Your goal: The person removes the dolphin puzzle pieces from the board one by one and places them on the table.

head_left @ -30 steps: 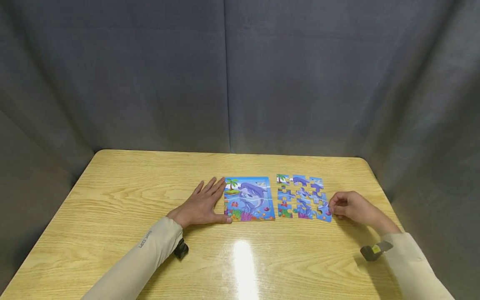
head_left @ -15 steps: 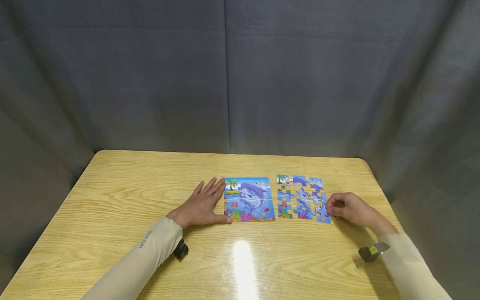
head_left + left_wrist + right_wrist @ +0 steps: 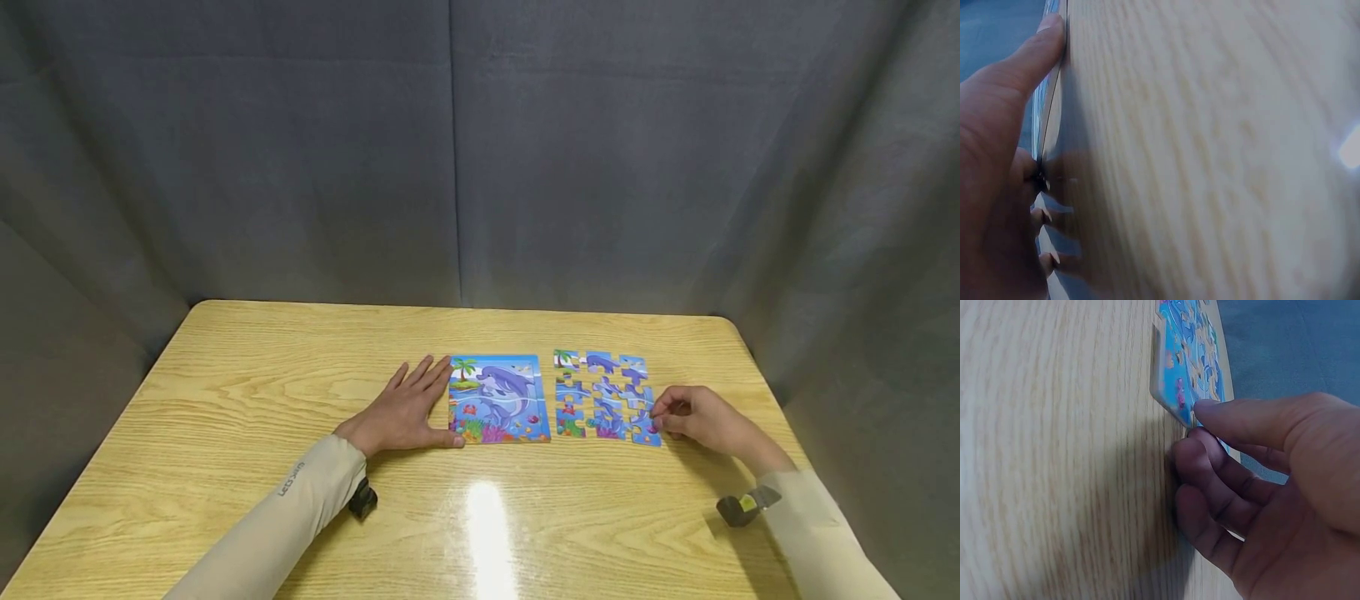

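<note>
In the head view a dolphin picture puzzle board [image 3: 498, 398] lies flat on the table. Against its left side my left hand [image 3: 405, 410] rests with straight, spread fingers, the thumb at the near left corner. Right of the board are jigsaw pieces [image 3: 609, 387] with the same dolphin scene, laid in rows with narrow gaps. My right hand [image 3: 697, 417] pinches the near right corner puzzle piece [image 3: 646, 430] by its outer edge, between thumb and fingertips. The right wrist view shows the thumb [image 3: 1235, 415] on top of this blue piece [image 3: 1175, 381].
The wooden table [image 3: 300, 350] has rounded far corners, and grey curtains [image 3: 300, 167] hang behind it and at both sides. A bright light reflection [image 3: 489, 533] shows on its near part. Each wrist wears a small dark camera [image 3: 363, 500].
My right hand has moved slightly left with the corner piece, bringing it closer to the neighbouring pieces. The left hand and the board have stayed in place.
</note>
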Tool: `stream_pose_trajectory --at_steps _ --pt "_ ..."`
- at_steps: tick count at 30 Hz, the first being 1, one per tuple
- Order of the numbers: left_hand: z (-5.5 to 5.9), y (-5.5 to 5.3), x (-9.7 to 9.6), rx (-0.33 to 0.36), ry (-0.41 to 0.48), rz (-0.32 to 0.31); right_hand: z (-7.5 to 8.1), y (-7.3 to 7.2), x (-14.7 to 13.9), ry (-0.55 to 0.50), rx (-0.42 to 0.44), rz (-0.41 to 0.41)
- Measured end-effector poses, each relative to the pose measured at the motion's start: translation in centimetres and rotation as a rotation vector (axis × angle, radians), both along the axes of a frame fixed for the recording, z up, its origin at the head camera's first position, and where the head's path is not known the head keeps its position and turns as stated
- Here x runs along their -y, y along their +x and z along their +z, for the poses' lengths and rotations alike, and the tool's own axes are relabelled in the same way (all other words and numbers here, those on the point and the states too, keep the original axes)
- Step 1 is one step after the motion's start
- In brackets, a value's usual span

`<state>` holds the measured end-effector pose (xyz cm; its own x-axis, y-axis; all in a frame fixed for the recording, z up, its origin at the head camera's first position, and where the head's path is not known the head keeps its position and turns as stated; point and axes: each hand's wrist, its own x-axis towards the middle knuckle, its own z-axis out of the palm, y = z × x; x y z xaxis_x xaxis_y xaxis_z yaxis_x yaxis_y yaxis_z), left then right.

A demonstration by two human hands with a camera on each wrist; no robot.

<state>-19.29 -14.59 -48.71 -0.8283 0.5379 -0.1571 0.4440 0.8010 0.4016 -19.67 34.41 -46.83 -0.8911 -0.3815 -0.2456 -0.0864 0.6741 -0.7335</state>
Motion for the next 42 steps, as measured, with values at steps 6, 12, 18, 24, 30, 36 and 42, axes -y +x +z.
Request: stream_pose_trajectory --at_steps 6,12,18,24,30,36,42 --pt "0.0 0.1 0.1 0.002 -0.004 0.002 -0.2 0.0 0.0 -0.003 0.008 -0.014" --pt "-0.1 0.0 0.1 0.002 -0.022 0.003 -0.2 0.1 0.0 0.022 -0.002 -0.025" --pt "0.2 -0.3 0.1 -0.003 -0.028 -0.007 0.1 0.3 0.0 0.026 -0.009 -0.031" --pt "0.6 -0.4 0.2 -0.006 -0.028 -0.005 0.1 0.2 0.2 0.010 0.004 -0.048" --pt "0.6 -0.4 0.6 -0.034 -0.015 -0.001 0.2 0.3 -0.1 0.003 -0.007 -0.054" --pt "1.6 -0.4 1.5 -0.103 0.041 0.020 1.1 -0.1 0.1 0.029 -0.107 -0.103" --pt "3.7 -0.3 2.7 -0.174 0.012 0.008 2.4 -0.3 1.0 0.126 -0.299 -0.152"
